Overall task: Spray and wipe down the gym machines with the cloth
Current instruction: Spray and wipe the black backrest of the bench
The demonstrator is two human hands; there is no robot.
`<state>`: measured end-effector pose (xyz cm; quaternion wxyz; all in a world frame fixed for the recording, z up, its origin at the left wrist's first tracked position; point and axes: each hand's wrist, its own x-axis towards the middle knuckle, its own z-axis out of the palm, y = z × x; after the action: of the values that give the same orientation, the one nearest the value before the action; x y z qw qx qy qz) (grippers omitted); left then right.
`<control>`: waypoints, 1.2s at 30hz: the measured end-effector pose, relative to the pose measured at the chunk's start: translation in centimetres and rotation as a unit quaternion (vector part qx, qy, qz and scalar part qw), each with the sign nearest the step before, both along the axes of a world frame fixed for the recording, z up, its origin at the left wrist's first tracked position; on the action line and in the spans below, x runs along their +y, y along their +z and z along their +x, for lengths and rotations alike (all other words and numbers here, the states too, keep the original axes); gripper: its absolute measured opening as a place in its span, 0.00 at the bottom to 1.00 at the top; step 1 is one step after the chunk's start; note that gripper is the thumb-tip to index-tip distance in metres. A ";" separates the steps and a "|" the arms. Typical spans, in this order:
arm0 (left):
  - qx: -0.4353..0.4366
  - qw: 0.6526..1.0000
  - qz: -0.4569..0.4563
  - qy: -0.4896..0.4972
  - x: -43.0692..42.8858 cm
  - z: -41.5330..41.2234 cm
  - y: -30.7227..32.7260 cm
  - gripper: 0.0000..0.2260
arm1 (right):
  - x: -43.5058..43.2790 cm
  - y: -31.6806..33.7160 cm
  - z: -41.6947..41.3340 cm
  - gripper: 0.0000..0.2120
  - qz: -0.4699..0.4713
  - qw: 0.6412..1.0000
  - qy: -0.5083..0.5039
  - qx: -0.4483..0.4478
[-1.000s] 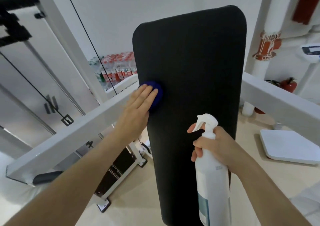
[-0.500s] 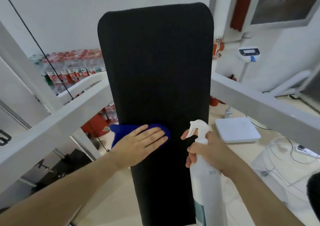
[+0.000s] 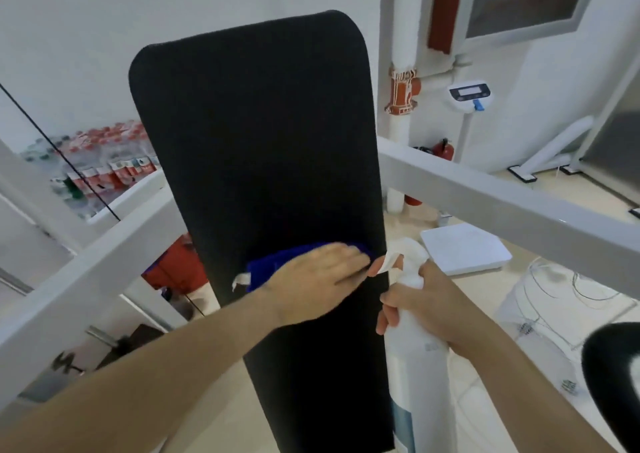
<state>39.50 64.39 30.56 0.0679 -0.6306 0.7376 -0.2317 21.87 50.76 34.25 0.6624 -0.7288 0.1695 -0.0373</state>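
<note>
Slid rightward, flat left hand (image 3: 313, 281) presses cloth (image 3: 277, 267) on pad (image 3: 256, 147).

The black padded bench back (image 3: 256, 147) stands upright, a blue cloth (image 3: 277, 266) pressed flat on its lower right part under the left hand (image 3: 311, 282).

One head-worn wide-angle view looks forward and down, close over both forearms. The black pad (image 3: 263, 161) fills the middle, very near.
</note>
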 end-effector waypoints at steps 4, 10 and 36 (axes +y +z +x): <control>-0.105 0.975 0.187 -0.059 1.7 -0.3 -1.3 0.22 | -0.6 -0.3 -1.3 0.11 0.017 1.000 -0.001 0.007; -0.080 0.976 -0.189 0.072 -1.7 5.7 13.1 0.21 | -1.0 -1.6 -2.1 0.09 -0.007 0.999 0.013 0.039; -0.129 0.985 -0.018 0.114 -8.9 -1.5 7.8 0.18 | -3.6 -7.2 -4.4 0.13 0.050 0.995 -0.082 0.016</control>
<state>38.04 55.47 38.35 0.1770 -0.6768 0.6414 -0.3149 17.48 47.21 27.00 0.6901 -0.6787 0.2409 -0.0715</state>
